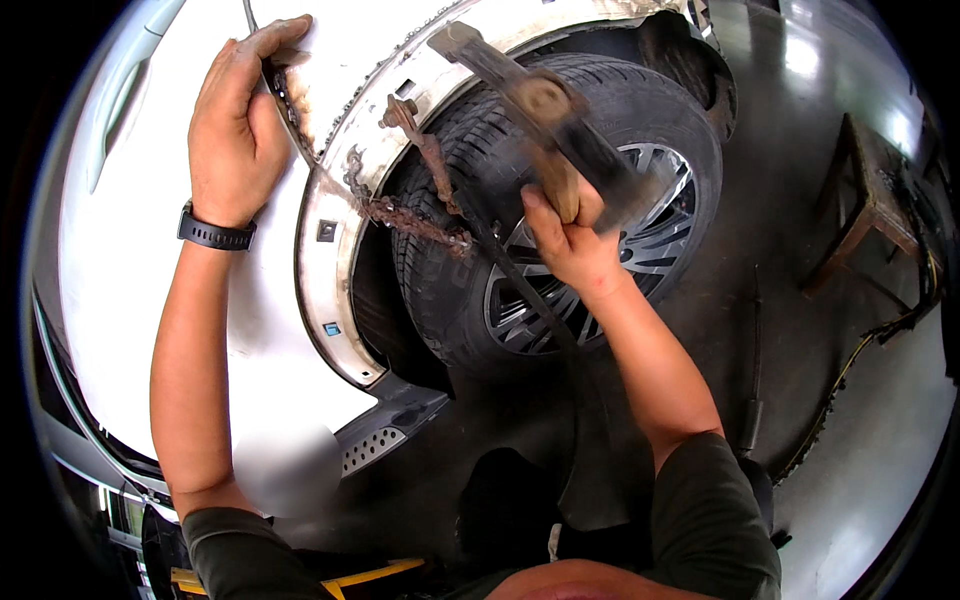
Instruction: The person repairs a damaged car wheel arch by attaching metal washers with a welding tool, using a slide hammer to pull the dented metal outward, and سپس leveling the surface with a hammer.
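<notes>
My left hand (240, 130), a dark watch on its wrist, rests against the white car panel (110, 270) beside a dark seam. Its fingers stretch toward the scorched patch (318, 95), with the thumb apart. In my right hand (580, 235) is the wooden handle of a hammer, gripped in front of the wheel. The long metal hammer head (500, 75) is raised over the tyre, its near end smeared by motion. Between my hands, a rusty chain (410, 218) and a rusty bolt-like piece (425, 150) hang at the bare wheel arch (335, 270).
The tyre (430, 290) with its spoked rim fills the arch. A dark strap (535, 295) runs down from the chain. At right are a wooden stool (865, 190), a cable (830, 400) and a thin rod with a weight (753, 425) on the floor.
</notes>
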Action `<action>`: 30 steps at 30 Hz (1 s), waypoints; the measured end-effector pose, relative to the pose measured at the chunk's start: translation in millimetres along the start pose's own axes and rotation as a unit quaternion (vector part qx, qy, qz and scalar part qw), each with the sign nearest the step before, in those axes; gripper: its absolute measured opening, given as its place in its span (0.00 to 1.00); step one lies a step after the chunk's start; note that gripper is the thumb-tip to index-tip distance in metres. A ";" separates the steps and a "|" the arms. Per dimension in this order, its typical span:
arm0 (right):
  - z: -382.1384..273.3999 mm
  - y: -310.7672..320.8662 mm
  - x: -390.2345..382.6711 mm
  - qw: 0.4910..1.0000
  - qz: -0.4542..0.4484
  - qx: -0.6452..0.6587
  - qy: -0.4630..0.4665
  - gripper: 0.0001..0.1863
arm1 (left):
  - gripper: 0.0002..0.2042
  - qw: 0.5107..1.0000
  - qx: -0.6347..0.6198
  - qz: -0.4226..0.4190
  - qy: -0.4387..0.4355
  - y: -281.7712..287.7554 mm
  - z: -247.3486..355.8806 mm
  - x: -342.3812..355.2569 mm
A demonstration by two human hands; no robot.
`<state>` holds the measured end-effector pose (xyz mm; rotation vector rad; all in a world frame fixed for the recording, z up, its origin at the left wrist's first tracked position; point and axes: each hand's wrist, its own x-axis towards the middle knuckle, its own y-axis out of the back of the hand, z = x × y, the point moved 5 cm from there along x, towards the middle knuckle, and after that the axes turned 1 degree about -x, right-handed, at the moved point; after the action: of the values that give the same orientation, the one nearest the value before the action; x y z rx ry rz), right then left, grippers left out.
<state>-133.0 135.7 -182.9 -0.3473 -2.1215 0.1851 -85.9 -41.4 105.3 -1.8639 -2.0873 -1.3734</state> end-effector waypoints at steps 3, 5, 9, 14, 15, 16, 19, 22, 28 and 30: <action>0.6 -2.2 -0.4 0.999 -0.031 -0.004 -0.030 0.13 | 0.27 0.999 -0.019 0.042 -0.017 0.8 2.6 3.1; -3.9 -2.8 0.3 0.993 -0.064 -0.033 -0.097 0.14 | 0.27 0.999 -0.029 0.032 -0.004 1.4 3.7 -0.2; -0.8 -5.9 -8.9 0.999 0.024 0.041 0.004 0.16 | 0.27 0.999 -0.019 0.041 -0.006 1.5 4.4 1.6; -4.1 -0.5 -3.4 0.995 -0.032 -0.041 -0.082 0.15 | 0.27 0.999 -0.038 0.032 0.007 0.4 3.1 2.9; -6.2 -0.8 -6.0 0.999 -0.016 -0.033 -0.032 0.15 | 0.27 0.999 -0.024 0.040 -0.005 0.2 4.0 1.8; -9.8 -0.8 -6.6 1.000 0.000 -0.024 0.018 0.14 | 0.27 0.999 -0.010 0.048 -0.016 0.4 4.9 1.3; -7.4 -7.1 -0.4 0.996 -0.045 -0.040 -0.069 0.15 | 0.27 0.999 -0.020 0.038 -0.015 1.7 4.3 5.5; -10.3 -7.6 -2.3 1.000 0.001 0.023 -0.021 0.15 | 0.27 0.999 -0.007 0.047 -0.017 1.1 5.7 3.9; 0.4 -9.4 0.3 0.993 -0.055 -0.014 -0.104 0.15 | 0.28 0.999 -0.031 0.001 0.026 0.3 1.4 0.5; -4.9 -10.1 -1.9 0.996 -0.041 -0.017 -0.073 0.15 | 0.28 1.000 -0.010 0.001 0.014 0.9 2.8 2.4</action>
<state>-129.7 125.5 -179.1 -0.2724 -2.2806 0.1286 -84.4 -37.9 105.3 -1.8433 -2.0658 -1.4158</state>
